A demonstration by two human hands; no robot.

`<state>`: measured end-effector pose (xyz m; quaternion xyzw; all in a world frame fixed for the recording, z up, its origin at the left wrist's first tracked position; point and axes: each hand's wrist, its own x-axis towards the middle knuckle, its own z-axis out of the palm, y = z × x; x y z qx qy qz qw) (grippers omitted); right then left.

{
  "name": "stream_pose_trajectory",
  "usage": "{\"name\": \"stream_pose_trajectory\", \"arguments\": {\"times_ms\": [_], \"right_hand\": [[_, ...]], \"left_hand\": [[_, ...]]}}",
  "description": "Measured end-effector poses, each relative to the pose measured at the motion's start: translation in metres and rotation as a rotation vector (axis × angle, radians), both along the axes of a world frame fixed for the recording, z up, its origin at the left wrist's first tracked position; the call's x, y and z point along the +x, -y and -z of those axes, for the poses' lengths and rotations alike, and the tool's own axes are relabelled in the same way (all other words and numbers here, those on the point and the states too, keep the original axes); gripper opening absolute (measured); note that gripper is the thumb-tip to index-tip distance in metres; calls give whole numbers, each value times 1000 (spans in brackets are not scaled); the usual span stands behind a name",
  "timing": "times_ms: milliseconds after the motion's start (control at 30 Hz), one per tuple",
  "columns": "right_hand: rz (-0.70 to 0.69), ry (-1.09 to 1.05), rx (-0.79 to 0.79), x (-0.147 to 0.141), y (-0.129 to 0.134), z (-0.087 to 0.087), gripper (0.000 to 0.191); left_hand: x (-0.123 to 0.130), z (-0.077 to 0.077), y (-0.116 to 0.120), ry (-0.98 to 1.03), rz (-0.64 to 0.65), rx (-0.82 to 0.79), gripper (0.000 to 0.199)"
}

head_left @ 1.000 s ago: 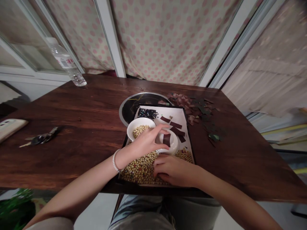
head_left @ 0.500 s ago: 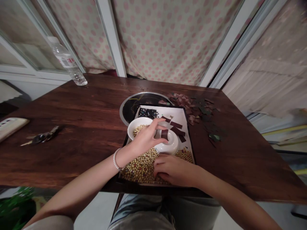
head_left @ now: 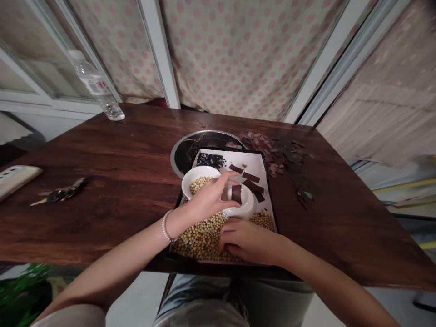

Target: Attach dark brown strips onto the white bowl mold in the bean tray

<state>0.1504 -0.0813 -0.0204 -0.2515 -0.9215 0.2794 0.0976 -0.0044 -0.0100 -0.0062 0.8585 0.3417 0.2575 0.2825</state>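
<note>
My left hand (head_left: 211, 195) reaches over the tray with its thumb and a finger at opposite ends of a dark brown strip (head_left: 236, 194). Under the strip sits a white rounded dish (head_left: 248, 206). Close below the dish, my right hand (head_left: 247, 238) rests on the beans with its fingers curled, and what they hold, if anything, is hidden. Pale beans (head_left: 195, 240) cover the near part of the black-edged white tray (head_left: 254, 159). A white bowl (head_left: 186, 184) with beans in it stands left of the dish. Several brown strips (head_left: 251, 177) lie beyond the dish.
Dark beads (head_left: 210, 160) fill the tray's far left corner. Behind it lies a round black plate (head_left: 185, 152). Reddish and dark scraps (head_left: 260, 143) are scattered at the right. A water bottle (head_left: 102, 93), keys (head_left: 64, 193) and a phone (head_left: 18, 177) are at the left.
The brown strip has shifted slightly right and toward me and shows more of its face. My left hand has moved a little with it. My right hand is almost unchanged.
</note>
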Motion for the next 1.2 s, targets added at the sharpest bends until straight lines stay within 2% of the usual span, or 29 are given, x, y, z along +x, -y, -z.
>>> {"name": "stream_pose_trajectory", "arguments": {"times_ms": [133,267,433,533,600,767,1067,1200], "right_hand": [[28,-53,-23,1,-2,0,11],[101,-208,-89,6,-4,-6,10],[392,-457,-49,19,-14,-16,10],[559,-530,11,27,-25,-15,7],[619,-554,57,29,-32,-10,8],[651,-485,127,27,-38,-3,8],[655,-453,174,27,-37,-4,12],[662,-452,193,27,-37,-3,16]], "left_hand": [[-1,2,0,-1,28,-12,70],[-1,1,0,-15,43,-4,70],[-1,2,-1,-19,40,-42,65],[0,3,-2,-13,22,-51,66],[1,3,-2,-20,12,-47,69],[1,2,-1,-32,-7,-1,67],[2,1,-1,-40,-4,-31,66],[1,3,-1,-42,-9,6,65]]}}
